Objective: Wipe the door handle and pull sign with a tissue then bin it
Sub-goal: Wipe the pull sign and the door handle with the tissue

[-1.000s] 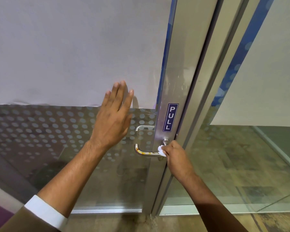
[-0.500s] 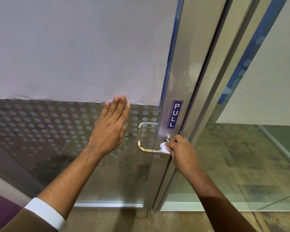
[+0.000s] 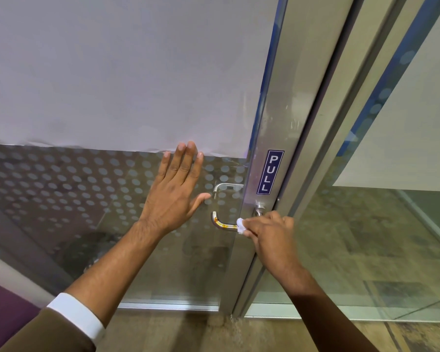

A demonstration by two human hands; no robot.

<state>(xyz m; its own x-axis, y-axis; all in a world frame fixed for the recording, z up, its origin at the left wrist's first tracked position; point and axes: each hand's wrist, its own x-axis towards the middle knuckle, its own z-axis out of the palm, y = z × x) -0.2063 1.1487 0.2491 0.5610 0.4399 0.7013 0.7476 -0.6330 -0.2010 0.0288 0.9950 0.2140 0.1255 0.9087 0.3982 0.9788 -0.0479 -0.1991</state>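
My right hand (image 3: 269, 235) pinched a wad of white tissue (image 3: 240, 226) onto the door handle (image 3: 222, 224).

My left hand (image 3: 174, 196) lay flat on the dotted glass (image 3: 87, 189), fingers spread and holding nothing, just left of the handle. One silver lever handle sat at the door's right edge, smeared orange near its bend; one blue PULL sign (image 3: 270, 172) hung above it on the metal frame (image 3: 277, 123).

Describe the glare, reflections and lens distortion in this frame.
Head view: wide-angle bowing bends the door frame; warm glints streak the door handle left of the tissue in the right hand; the dotted glass mirrors dim shapes under the left hand; focus sharp.
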